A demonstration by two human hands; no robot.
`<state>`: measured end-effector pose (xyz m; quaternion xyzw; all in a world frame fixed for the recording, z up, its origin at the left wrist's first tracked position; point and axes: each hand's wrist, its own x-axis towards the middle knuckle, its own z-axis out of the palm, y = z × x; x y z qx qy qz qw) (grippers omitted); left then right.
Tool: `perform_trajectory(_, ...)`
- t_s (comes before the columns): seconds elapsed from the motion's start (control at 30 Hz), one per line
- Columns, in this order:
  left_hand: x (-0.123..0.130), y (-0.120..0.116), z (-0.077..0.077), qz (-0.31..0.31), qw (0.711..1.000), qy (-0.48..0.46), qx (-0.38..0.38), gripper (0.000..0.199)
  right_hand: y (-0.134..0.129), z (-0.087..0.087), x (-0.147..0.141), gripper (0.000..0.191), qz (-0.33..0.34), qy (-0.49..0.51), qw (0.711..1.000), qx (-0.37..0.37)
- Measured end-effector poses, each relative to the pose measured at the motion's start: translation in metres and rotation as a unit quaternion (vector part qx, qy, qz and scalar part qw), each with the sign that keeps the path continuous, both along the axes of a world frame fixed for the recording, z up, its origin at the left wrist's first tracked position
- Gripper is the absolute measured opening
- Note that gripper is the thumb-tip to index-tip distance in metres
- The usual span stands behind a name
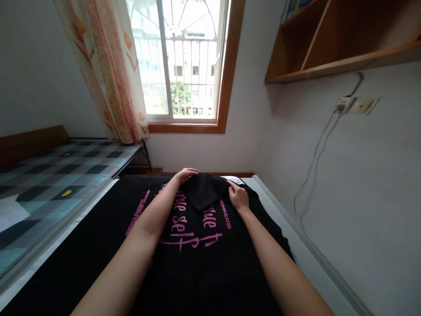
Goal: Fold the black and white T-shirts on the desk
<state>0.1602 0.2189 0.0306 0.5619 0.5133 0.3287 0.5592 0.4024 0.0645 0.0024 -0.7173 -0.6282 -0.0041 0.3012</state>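
Observation:
A black shirt (204, 281) with pink lettering is spread over a white surface (272, 202). Near its far edge, a black flap of the cloth (205, 191) lies folded over part of the lettering. My left hand (187, 174) is at the left end of this flap, its fingers together on the fabric. At the right end of the flap, my right hand (238, 195) has its fingers closed on the cloth. Both forearms reach across the shirt.
At the left stands a bed (92, 164) with a checked cover and a metal frame. A curtain (112, 74) hangs beside the window (190, 66). Cables (315, 162) run down the right wall from a socket (345, 105), below a wooden shelf (329, 66).

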Motion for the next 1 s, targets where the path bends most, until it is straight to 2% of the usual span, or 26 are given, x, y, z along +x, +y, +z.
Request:
perform_trajectory(0.13, -0.004, 0.0, -0.007, 0.018, 0.999, -0.04, -0.004, 0.037, 0.021, -0.009, 0.016, 0.041, 0.032, 0.169, 0.982, 0.075)
perform_trajectory(0.27, 0.003, 0.0, -0.019, 0.065, 0.995, -0.061, 0.037, 0.041, 0.053, -0.015, 0.03, 0.045, 0.013, 0.38, 0.921, 0.087)
perform_trajectory(0.33, 0.009, 0.0, -0.026, 0.092, 0.991, -0.064, 0.07, 0.04, 0.067, -0.019, 0.033, 0.05, 0.008, 0.431, 0.897, 0.094)
perform_trajectory(0.4, 0.014, 0.002, -0.032, 0.118, 0.986, -0.06, 0.103, 0.038, 0.076, -0.023, 0.034, 0.054, 0.014, 0.421, 0.9, 0.11)
perform_trajectory(0.5, 0.018, 0.005, -0.038, 0.151, 0.977, -0.048, 0.142, 0.034, 0.084, -0.028, 0.036, 0.055, 0.007, 0.362, 0.925, 0.111)
perform_trajectory(0.67, 0.021, 0.011, -0.039, 0.174, 0.973, -0.037, 0.149, 0.032, 0.084, -0.031, 0.036, 0.054, -0.028, 0.258, 0.96, 0.106)
perform_trajectory(0.83, 0.025, 0.011, -0.036, 0.192, 0.972, -0.013, 0.135, 0.036, 0.081, -0.028, 0.031, 0.053, -0.059, 0.198, 0.974, 0.092)
perform_trajectory(1.0, 0.028, -0.002, -0.033, 0.22, 0.958, 0.059, 0.174, 0.038, 0.077, -0.022, 0.028, 0.054, -0.096, 0.174, 0.978, 0.057)
